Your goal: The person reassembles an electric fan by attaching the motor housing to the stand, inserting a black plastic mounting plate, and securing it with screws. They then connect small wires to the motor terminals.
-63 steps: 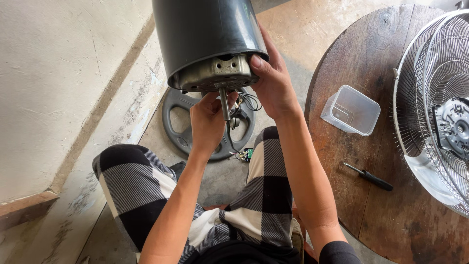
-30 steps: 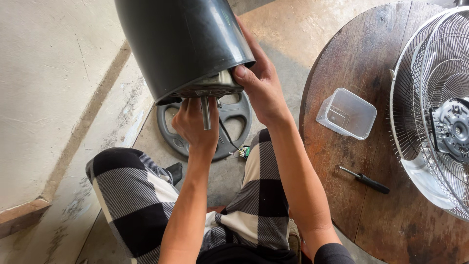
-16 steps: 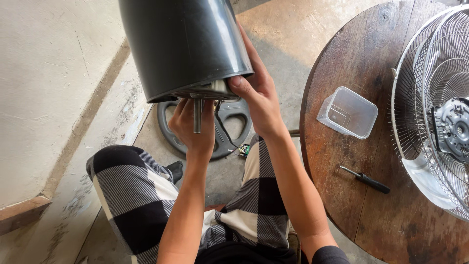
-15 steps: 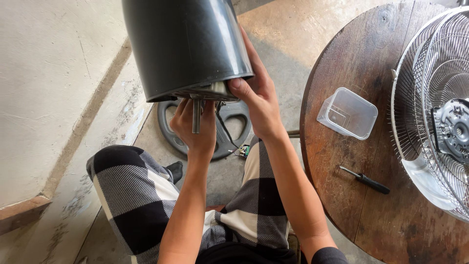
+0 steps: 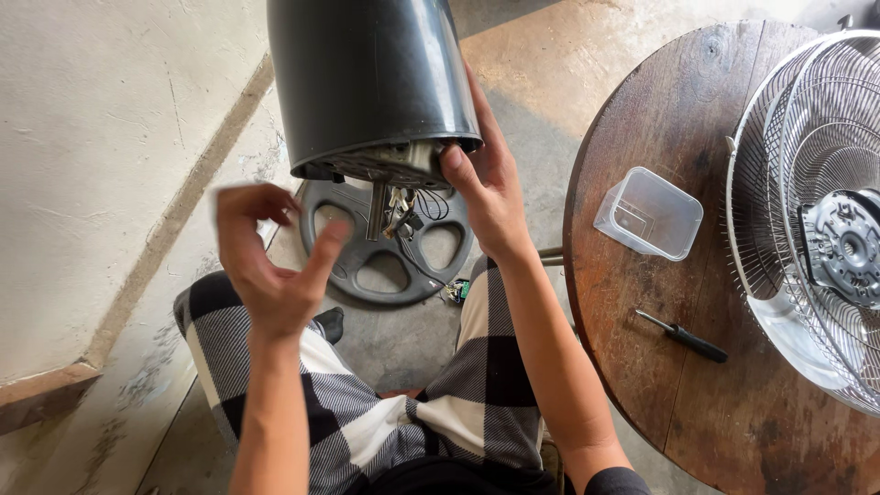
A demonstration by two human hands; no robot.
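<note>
One hand, the right hand (image 5: 490,197), closes its grip on the rim of the black motor housing (image 5: 371,78) held above the lap, while the left hand (image 5: 266,261) hovers open and empty; the housing looks heavy, rigid and smooth, best gripped at the rim.

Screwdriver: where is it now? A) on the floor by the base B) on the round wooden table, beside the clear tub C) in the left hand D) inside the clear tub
B: the screwdriver lies flat on the table, below the empty tub; neither hand touches it.
</note>
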